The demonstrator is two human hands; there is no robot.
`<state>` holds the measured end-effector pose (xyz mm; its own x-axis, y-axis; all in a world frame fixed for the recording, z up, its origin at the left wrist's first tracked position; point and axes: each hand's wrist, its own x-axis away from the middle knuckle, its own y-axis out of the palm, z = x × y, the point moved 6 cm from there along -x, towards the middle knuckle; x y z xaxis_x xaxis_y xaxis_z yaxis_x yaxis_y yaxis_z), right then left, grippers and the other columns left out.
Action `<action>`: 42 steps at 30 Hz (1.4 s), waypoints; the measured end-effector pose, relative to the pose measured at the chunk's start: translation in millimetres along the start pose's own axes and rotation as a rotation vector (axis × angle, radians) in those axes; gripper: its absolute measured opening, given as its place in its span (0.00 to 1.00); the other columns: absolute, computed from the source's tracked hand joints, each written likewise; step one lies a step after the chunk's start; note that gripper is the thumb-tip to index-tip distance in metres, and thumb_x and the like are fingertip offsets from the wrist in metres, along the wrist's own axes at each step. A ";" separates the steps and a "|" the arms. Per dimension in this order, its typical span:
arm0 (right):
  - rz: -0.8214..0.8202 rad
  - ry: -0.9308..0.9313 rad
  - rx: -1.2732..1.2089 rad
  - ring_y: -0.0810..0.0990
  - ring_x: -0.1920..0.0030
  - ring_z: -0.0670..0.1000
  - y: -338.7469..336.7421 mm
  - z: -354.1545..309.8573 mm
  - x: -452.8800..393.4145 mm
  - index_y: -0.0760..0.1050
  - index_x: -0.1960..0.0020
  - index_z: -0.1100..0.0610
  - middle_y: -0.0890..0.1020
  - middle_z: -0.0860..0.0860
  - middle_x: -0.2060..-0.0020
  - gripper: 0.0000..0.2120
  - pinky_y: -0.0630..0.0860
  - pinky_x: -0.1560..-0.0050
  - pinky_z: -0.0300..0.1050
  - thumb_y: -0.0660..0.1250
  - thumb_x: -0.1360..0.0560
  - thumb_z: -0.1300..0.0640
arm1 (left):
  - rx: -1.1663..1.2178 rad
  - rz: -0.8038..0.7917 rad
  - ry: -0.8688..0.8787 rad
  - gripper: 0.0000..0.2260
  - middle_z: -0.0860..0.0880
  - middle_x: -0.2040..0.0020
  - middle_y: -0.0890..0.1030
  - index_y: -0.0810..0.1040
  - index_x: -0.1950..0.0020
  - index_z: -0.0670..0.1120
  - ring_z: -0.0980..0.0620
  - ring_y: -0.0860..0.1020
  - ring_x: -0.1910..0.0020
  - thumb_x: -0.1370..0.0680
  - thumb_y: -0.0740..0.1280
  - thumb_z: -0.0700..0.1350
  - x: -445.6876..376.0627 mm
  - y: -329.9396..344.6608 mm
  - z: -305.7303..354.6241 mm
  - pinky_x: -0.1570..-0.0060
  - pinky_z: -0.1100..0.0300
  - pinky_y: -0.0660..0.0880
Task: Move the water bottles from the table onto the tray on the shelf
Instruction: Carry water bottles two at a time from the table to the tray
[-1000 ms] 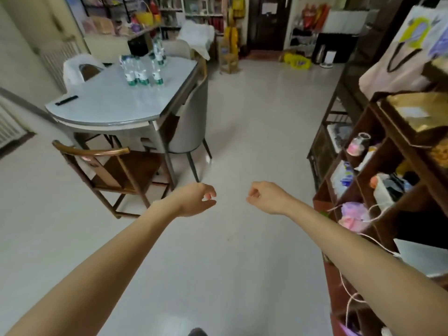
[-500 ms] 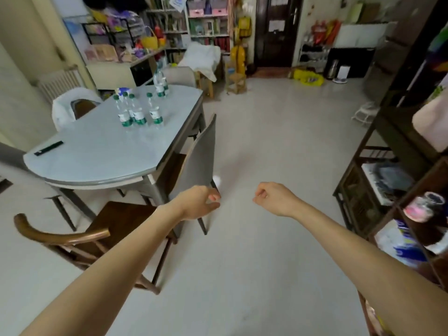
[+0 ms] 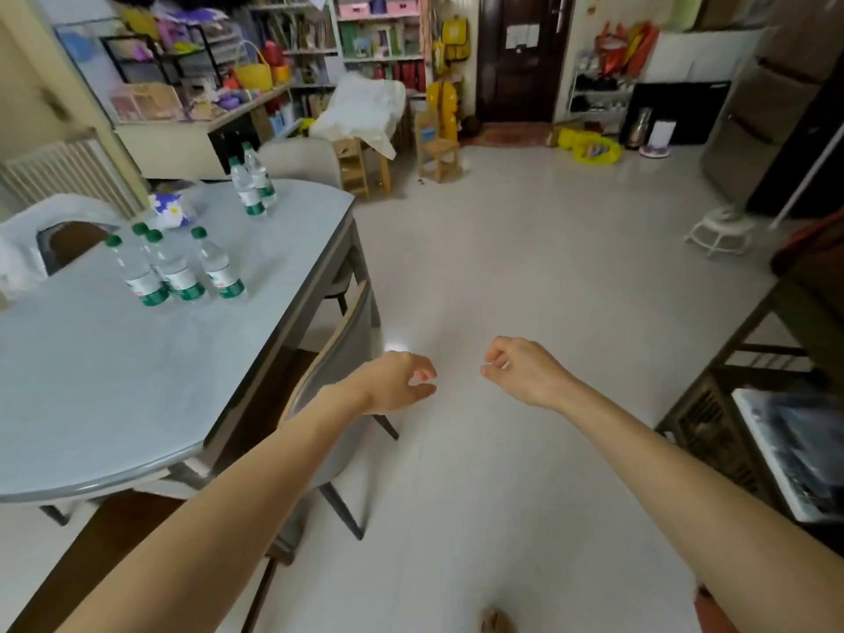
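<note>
Nearest, two bare forearms reach forward over the pale tiled floor (image 3: 525, 276). The left hand (image 3: 395, 381) hangs past the right edge of the desk (image 3: 114, 381), above the back of a grey chair (image 3: 338, 404) tucked under that edge; its grip is slack, fingers loosely curled with thumb and forefinger close together, holding nothing. The right hand (image 3: 520, 374) hangs over open floor just to the right of the left hand, apart from it; its grip is likewise loosely curled and holds nothing.

On the left, the grey desk carries the water bottles in two groups, all upright with green caps and green-and-white labels. The near group (image 3: 176, 267) has four bottles standing close together toward the desk's left side. The far pair (image 3: 252, 180) stands side by side close to the desk's far edge. Between the groups lies a small purple floral object (image 3: 170, 210). A chair draped in white cloth (image 3: 41, 239) sits at the desk's far left.

At the right, a dark wooden shelf unit (image 3: 753, 418) enters the view; the tray cannot be made out on it. Farthest, a dark door (image 3: 520, 57) and crowded bookshelves (image 3: 356, 43) line the wall.
</note>
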<state>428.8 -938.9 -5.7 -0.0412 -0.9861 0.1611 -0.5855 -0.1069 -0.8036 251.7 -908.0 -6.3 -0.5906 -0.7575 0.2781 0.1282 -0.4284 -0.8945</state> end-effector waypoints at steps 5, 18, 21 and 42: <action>-0.014 -0.047 0.016 0.78 0.47 0.55 -43.3 4.8 -135.2 0.76 0.45 0.59 0.80 0.54 0.47 0.10 0.76 0.45 0.48 0.65 0.24 0.55 | 0.051 0.023 -0.046 0.16 0.47 0.35 0.78 0.74 0.34 0.46 0.49 0.76 0.37 0.19 0.62 0.50 -111.7 -49.7 -28.8 0.35 0.49 0.72; -0.174 -0.090 0.017 0.79 0.46 0.55 -41.0 -18.9 -473.8 0.76 0.45 0.59 0.81 0.55 0.47 0.11 0.74 0.46 0.44 0.65 0.25 0.55 | 0.191 0.039 -0.210 0.16 0.48 0.36 0.79 0.75 0.34 0.46 0.49 0.77 0.37 0.20 0.63 0.49 -369.5 -149.9 -217.4 0.35 0.50 0.72; -0.191 -0.125 0.022 0.79 0.47 0.55 -41.6 -37.9 -547.0 0.77 0.45 0.59 0.81 0.55 0.48 0.11 0.74 0.47 0.44 0.65 0.24 0.55 | 0.249 0.114 -0.285 0.15 0.48 0.36 0.79 0.76 0.35 0.46 0.49 0.77 0.38 0.20 0.62 0.50 -410.5 -185.1 -267.2 0.36 0.51 0.73; -0.610 -0.503 0.007 0.75 0.50 0.50 86.2 -225.9 -961.0 0.73 0.39 0.57 0.78 0.52 0.45 0.15 0.68 0.50 0.41 0.64 0.23 0.52 | 0.816 0.713 -1.171 0.24 0.45 0.30 0.71 0.66 0.27 0.47 0.46 0.72 0.33 0.22 0.66 0.50 -512.9 -235.2 -550.8 0.36 0.53 0.70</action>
<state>235.0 28.3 -100.5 0.6576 -0.6923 0.2971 -0.3816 -0.6462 -0.6609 85.7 -147.4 -131.3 0.6356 -0.6875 0.3512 0.6982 0.3179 -0.6414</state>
